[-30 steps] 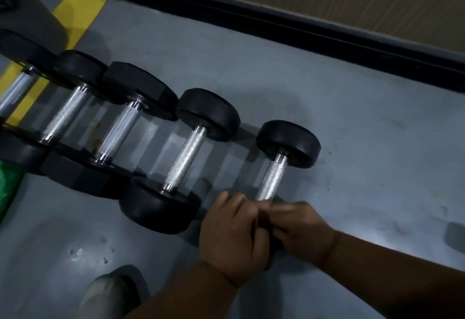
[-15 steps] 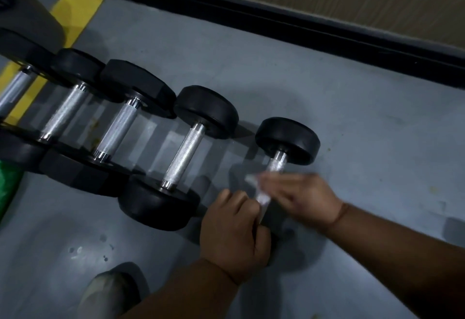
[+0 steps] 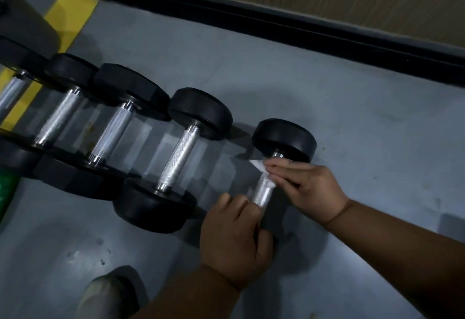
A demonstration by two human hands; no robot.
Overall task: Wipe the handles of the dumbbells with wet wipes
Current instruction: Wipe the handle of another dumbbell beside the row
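head view, right hand [image 3: 310, 188] pressing white wipe [image 3: 259, 165] on knurled handle [image 3: 263, 193]

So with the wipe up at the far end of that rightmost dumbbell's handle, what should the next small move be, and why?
Probably draw the right hand and its wet wipe back down the handle toward the left hand. The wipe sits near the far weight, bare knurled metal shows below it, and the left hand grips the near end, steadying the dumbbell.

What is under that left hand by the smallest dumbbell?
The left hand covers the near end of the smallest dumbbell; its handle runs under the fingers. The near weight is mostly hidden, so its state cannot be seen.
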